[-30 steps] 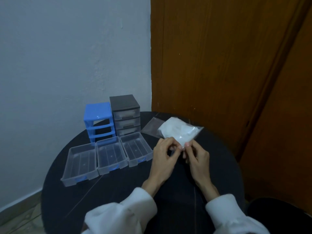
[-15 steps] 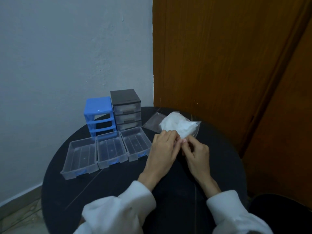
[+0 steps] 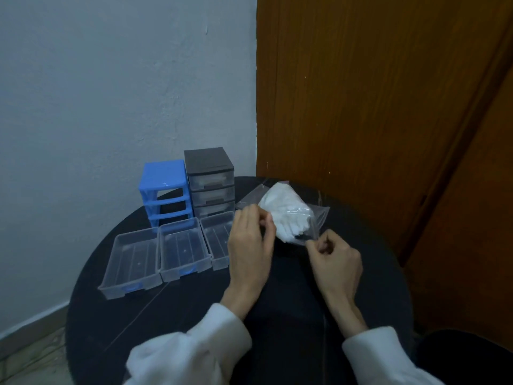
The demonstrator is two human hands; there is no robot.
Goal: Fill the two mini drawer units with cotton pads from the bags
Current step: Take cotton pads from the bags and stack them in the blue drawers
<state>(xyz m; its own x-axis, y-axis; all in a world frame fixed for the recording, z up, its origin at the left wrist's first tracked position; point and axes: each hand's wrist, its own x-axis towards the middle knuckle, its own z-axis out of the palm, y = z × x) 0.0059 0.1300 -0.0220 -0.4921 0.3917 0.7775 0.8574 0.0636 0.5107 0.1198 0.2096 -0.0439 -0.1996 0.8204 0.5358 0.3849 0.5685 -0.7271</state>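
A clear plastic bag of white cotton pads (image 3: 286, 215) lies at the back of the round black table (image 3: 172, 315). My left hand (image 3: 249, 245) pinches the bag's near left edge and my right hand (image 3: 334, 257) pinches its near right edge, the two held apart across the mouth. The blue drawer unit (image 3: 163, 190) stands with all its slots vacant. Beside it the dark grey unit (image 3: 211, 182) has its drawers in. Three clear drawers (image 3: 155, 254) with blue handles lie in a row on the table, nothing in them; my left hand hides part of the rightmost one.
A flat, clear bag (image 3: 251, 197) lies behind the full one. A pale wall (image 3: 111, 93) rises behind the units and a brown wooden door (image 3: 374, 120) stands close at the right. The table's edge curves round near my sleeves.
My hands, close together on the bag's edge before, have drawn apart sideways, the right hand going right, and the bag's mouth has widened. The bag has shifted slightly.
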